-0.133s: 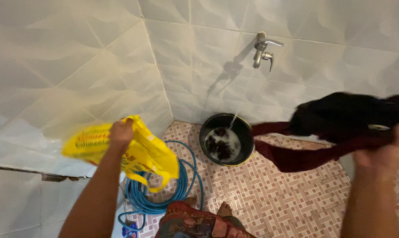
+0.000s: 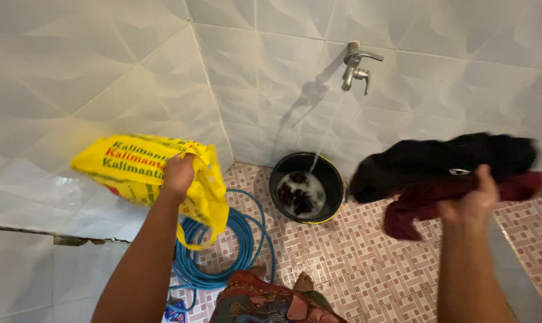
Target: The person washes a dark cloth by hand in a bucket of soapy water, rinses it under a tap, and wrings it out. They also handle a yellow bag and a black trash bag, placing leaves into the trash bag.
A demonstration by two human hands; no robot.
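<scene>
Since last frame: left hand (image 2: 178,173) has lifted the yellow bag (image 2: 140,167) higher, fist closed on its top. Right hand (image 2: 471,200) pulled inward, gripping bunched black and maroon clothes (image 2: 444,170), which hang above-right of the soapy black bucket (image 2: 337,179).

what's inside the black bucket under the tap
The bucket holds foamy water with dark clothes soaking in it. Whatever lies below the suds and clothes is hidden.

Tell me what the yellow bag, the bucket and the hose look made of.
Yellow bag: thin glossy plastic, by its crinkles and sheen. Bucket: probably black moulded plastic with a smooth rim. Hose: likely blue flexible plastic or rubber, lying in loose coils.
</scene>
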